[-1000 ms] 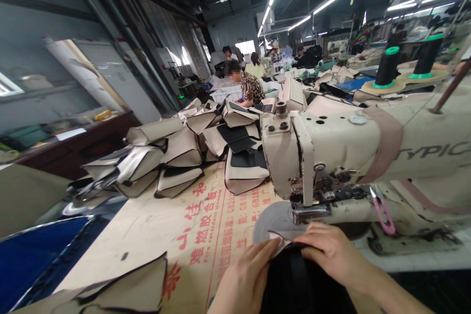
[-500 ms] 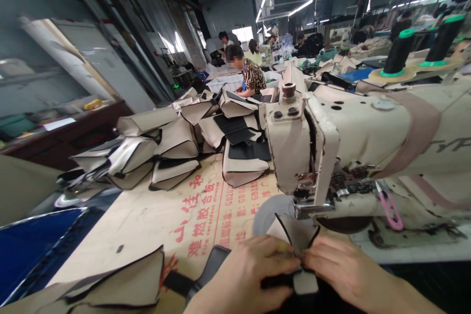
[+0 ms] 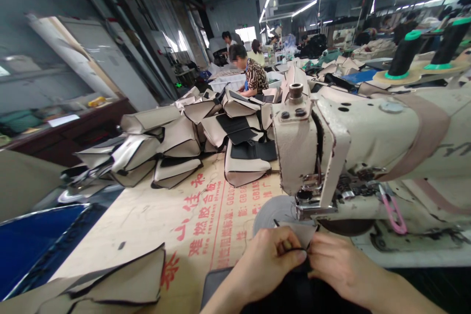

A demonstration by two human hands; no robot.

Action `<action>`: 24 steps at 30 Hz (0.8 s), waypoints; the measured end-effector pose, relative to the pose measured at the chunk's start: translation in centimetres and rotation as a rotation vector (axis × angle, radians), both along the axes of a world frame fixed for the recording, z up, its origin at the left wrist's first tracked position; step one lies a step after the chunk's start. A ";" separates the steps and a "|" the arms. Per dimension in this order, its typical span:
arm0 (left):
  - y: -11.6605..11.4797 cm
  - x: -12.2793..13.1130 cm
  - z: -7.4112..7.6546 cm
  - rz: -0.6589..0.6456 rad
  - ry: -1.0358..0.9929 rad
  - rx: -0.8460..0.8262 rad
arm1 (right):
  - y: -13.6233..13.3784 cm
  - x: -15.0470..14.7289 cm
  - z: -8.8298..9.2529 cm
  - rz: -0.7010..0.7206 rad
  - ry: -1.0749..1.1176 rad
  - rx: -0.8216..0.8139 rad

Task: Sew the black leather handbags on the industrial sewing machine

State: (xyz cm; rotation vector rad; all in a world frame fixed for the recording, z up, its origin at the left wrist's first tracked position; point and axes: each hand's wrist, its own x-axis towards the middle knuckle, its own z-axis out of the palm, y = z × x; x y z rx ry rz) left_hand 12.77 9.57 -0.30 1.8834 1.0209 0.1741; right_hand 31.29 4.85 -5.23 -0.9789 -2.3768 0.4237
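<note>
Just below the sewing machine's head (image 3: 305, 157), I grip a beige piece with black edging (image 3: 300, 233), like the bag parts stacked behind it. My left hand (image 3: 270, 262) pinches its near edge between thumb and curled fingers. Close beside it, my right hand (image 3: 342, 262) is closed on the same piece from the right. The fingertips of both hands nearly meet over the dark material underneath. A black flap (image 3: 215, 284) sticks out to the left, partly under my left forearm. My hands hide most of the piece.
Beige bag parts (image 3: 180, 137) are heaped across the plywood table (image 3: 147, 221). Another beige piece (image 3: 125, 279) lies at the front left. Pink thread snips (image 3: 393, 213) rest on the machine, thread cones (image 3: 405, 56) stand behind. A co-worker (image 3: 253, 76) sits beyond the heap.
My left hand has shifted from lying over the piece to pinching its edge with the thumb on top. The light tab between my hands is out of sight, and the piece shows less.
</note>
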 end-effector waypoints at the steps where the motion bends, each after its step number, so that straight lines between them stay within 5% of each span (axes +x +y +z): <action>1: 0.2 0.0 -0.2 0.011 -0.028 -0.056 | 0.1 0.0 0.0 0.016 0.010 -0.021; 6: 1.0 0.4 -0.9 -0.019 -0.178 -0.208 | 0.3 0.3 -0.4 0.042 0.091 -0.105; 11: 1.5 0.8 -1.1 -0.051 -0.139 -0.154 | 0.2 0.8 -0.9 -0.026 0.189 -0.123; 17: 1.7 1.0 -1.4 -0.036 -0.082 -0.124 | 0.2 0.8 -0.6 -0.193 0.273 -0.375; 24: 2.1 1.0 -1.4 0.008 -0.132 -0.153 | -0.5 0.3 -0.3 -0.095 0.269 -0.358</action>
